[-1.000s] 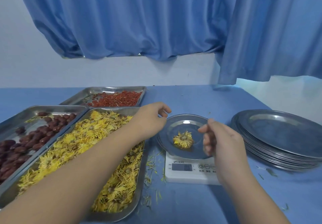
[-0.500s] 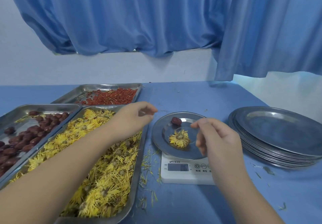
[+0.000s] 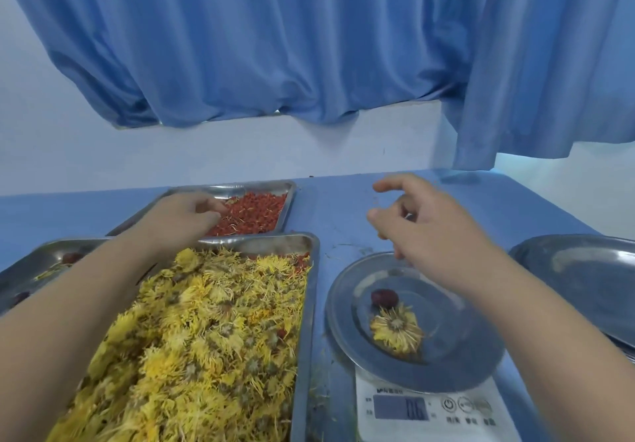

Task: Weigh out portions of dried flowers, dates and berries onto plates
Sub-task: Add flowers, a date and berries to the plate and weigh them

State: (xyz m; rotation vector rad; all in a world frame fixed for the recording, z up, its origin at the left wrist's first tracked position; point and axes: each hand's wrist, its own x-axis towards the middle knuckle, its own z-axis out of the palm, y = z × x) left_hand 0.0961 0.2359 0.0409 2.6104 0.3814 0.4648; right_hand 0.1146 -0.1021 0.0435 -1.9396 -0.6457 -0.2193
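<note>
Where berries point(image 3: 254, 214) lie, left hand point(image 3: 182, 218) (fingers point(image 3: 209, 206) curled) upon them.

**Three trays, one scale, one filled plate**

One table point(image 3: 343, 208) holds three metal trays. The flower tray point(image 3: 311, 304) is at nine o'clock from the scale. The date tray point(image 3: 44, 259) is beyond it at ten o'clock, and the berry tray point(image 3: 240, 188) is at eleven o'clock.

One scale point(image 3: 433, 417) carries one plate point(image 3: 464, 355). On that plate lie one flower point(image 3: 396, 333) and one date point(image 3: 384, 298), the date at eleven o'clock of the flower.

Two loose dates point(image 3: 70, 257) show in the date tray. The flowers and berries in their trays are too many to count.

One stack of plates point(image 3: 584, 269) sits at two o'clock from the scale. The number of plates in it cannot be told.

There are two hands, the left hand point(image 3: 185, 214) and the right hand point(image 3: 426, 225).
</note>
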